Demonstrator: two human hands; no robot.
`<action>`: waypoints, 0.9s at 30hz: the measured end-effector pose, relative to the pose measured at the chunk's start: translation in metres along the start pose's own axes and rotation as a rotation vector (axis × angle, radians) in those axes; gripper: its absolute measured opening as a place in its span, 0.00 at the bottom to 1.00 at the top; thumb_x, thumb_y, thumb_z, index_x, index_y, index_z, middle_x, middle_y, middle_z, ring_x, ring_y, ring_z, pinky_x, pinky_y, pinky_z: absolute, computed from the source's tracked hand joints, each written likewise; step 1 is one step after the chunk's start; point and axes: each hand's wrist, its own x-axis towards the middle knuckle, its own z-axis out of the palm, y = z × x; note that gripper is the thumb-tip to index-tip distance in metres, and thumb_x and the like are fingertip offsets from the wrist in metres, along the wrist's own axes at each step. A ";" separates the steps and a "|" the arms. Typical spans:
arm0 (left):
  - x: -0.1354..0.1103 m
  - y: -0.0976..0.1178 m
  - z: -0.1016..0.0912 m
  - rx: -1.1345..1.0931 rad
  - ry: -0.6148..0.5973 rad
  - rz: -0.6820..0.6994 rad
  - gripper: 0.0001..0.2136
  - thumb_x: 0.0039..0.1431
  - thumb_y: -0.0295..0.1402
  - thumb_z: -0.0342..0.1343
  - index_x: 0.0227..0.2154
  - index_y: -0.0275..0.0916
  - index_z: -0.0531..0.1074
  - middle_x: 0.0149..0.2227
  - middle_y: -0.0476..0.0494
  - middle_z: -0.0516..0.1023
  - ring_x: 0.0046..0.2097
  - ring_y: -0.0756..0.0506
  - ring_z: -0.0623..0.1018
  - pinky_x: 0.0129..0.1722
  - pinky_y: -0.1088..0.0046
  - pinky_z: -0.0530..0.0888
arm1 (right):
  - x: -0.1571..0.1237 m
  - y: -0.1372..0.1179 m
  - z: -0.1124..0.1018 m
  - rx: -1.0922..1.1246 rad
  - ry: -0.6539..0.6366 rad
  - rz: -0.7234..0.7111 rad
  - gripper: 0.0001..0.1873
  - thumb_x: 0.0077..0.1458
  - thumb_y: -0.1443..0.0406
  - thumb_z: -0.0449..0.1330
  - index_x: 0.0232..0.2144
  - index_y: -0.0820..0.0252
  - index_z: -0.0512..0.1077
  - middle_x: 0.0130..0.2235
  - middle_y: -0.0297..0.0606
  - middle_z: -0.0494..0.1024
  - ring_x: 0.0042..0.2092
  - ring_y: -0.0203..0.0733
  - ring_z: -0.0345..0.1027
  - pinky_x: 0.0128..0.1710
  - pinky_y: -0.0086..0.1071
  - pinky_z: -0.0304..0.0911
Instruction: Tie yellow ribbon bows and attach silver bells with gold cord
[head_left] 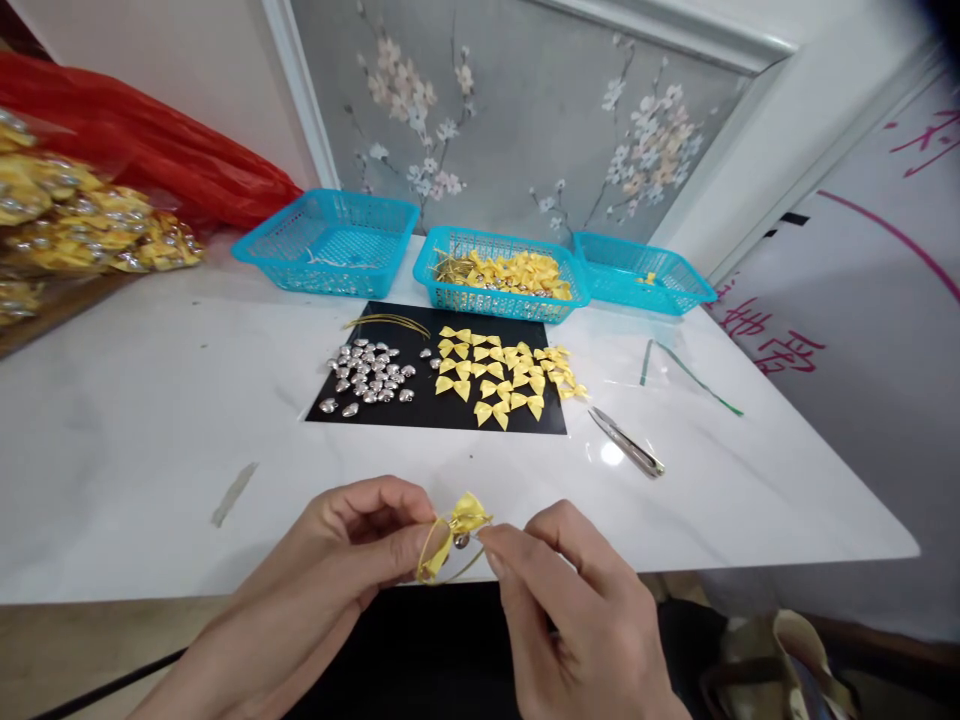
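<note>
Near the table's front edge my left hand (367, 540) pinches a yellow ribbon bow (469, 512) between thumb and fingers. A small silver bead (461, 541) sits at the bow's middle. A thin gold cord (469, 568) loops below the bow toward my right hand (566, 590), whose thumb and forefinger are pinched on it close beside the bow. Beyond my hands lies a black mat (420, 412). Silver heart-shaped beads (367, 372) are scattered on its left, and several yellow bows (493, 412) lie on its right. Loose gold cords (390, 321) rest at its far left corner.
Blue plastic baskets (330, 205) stand along the back; the middle one (502, 305) holds bows and cords. Thread snips (626, 442) and a green strip (694, 375) lie at right. A bag of finished bows (82, 215) sits at far left, beside red plastic (150, 140).
</note>
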 end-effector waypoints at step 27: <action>0.002 -0.001 -0.002 0.086 -0.196 0.024 0.06 0.48 0.34 0.66 0.22 0.38 0.78 0.23 0.51 0.75 0.28 0.52 0.69 0.28 0.81 0.66 | -0.003 0.006 0.007 0.075 -0.093 0.054 0.13 0.57 0.76 0.51 0.38 0.61 0.72 0.27 0.34 0.62 0.25 0.34 0.58 0.23 0.29 0.55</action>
